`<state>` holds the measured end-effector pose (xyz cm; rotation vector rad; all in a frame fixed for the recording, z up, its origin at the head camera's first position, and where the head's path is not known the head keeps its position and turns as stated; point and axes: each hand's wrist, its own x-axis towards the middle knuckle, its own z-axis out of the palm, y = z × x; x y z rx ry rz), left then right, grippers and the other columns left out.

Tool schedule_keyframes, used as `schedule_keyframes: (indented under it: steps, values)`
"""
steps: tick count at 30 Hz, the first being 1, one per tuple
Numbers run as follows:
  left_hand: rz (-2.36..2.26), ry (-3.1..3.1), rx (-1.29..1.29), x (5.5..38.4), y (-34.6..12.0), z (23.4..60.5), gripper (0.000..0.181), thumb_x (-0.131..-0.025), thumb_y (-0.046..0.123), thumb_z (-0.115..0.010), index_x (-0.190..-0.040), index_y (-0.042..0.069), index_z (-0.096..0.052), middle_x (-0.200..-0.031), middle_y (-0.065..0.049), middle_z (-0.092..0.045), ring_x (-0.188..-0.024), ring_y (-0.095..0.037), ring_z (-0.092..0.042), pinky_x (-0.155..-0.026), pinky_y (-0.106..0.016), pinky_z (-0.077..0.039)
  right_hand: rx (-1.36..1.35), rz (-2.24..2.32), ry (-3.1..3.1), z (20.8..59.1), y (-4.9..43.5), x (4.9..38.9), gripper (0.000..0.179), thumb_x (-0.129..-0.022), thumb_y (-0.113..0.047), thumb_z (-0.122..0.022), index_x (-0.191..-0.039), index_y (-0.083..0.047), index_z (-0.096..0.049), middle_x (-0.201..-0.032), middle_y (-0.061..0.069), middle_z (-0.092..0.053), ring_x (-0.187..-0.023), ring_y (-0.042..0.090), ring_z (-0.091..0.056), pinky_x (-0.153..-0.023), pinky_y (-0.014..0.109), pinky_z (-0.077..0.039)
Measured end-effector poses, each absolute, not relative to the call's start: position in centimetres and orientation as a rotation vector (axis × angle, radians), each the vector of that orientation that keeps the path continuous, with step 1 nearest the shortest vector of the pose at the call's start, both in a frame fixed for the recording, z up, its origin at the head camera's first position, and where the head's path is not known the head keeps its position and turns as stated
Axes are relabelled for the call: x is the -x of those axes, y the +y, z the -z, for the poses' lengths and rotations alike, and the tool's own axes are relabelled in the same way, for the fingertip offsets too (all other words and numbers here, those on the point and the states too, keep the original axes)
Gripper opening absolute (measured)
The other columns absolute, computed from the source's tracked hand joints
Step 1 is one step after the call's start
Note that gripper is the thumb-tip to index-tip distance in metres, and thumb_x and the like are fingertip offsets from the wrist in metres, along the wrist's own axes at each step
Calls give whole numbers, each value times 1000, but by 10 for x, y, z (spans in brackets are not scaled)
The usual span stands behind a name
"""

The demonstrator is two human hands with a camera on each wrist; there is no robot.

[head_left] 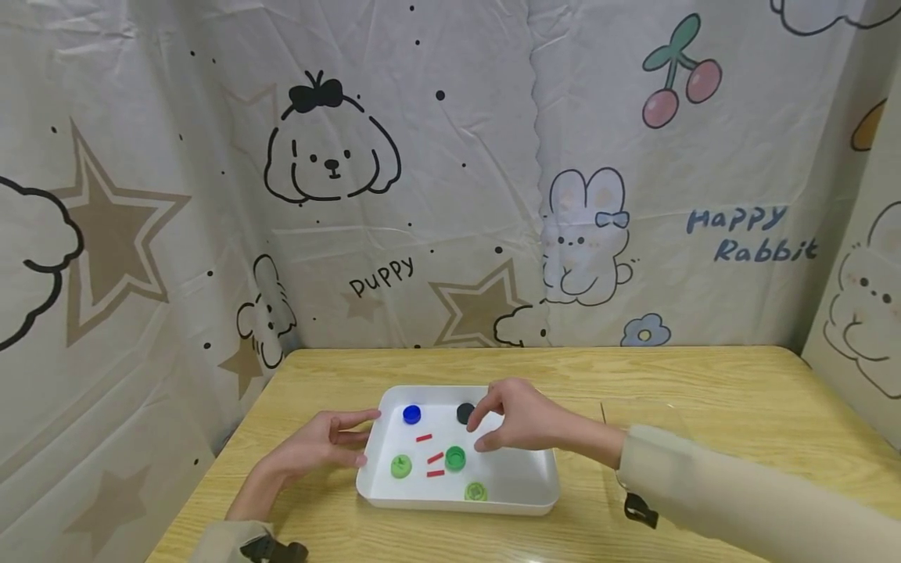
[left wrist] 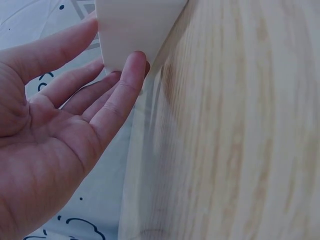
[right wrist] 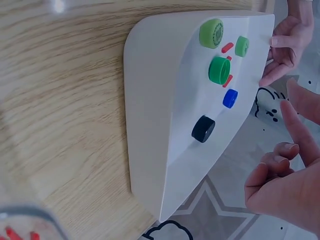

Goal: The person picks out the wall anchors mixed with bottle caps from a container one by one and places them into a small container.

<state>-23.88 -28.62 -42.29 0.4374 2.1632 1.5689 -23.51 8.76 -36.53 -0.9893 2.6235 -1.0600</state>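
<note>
A white tray [head_left: 514,485] on the table holds a blue bottle cap [head_left: 411,414], a black cap [head_left: 465,414], a green cap [head_left: 455,458], two light green caps [head_left: 401,467] and three short red sticks [head_left: 436,473]. My left hand [head_left: 317,450] rests its extended fingers against the tray's left end; in the left wrist view the fingertips lie along the tray wall [left wrist: 135,30]. Over the tray hovers my right hand [head_left: 521,414], thumb and index finger apart with nothing between them, near the black and green caps. The right wrist view shows its other fingers curled in.
A clear container [right wrist: 30,220] with red pieces inside stands on the wooden table [head_left: 739,422], right of the tray and partly behind the right sleeve in the head view. A printed curtain [head_left: 450,195] hangs behind the table and along both sides.
</note>
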Motion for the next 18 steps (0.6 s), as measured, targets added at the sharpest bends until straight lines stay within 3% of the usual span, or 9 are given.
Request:
schedule_keyframes:
  steps: [7,14,18]
  values:
    - [-1567,2169,-451,239,-287,424,81,-88,2,-81,-157,-8,-40,-164,-29,-34,-143,-49,-44,-110,-48,-47,1012,1031,2589,369,71,241,14,-79,-13,-91,-91,-18,-85,-80,-5,-57,-75,13,-44,-67,27,-35]
    - [-1575,2163,-462,239,-288,425,79,-89,0,-80,-156,-10,-40,-164,-29,-33,-143,-51,-42,-110,-48,-47,1024,1032,2531,377,55,245,14,-80,-10,-90,-92,-13,-85,-87,-6,-63,-87,12,-52,-75,28,-42]
    - [-1567,2171,-452,240,-287,425,80,-89,1,-81,-157,-8,-40,-164,-29,-34,-143,-50,-43,-110,-49,-46,976,1024,2517,381,48,247,14,-79,-9,-91,-92,-12,-85,-88,1,-62,-89,17,-52,-80,31,-43]
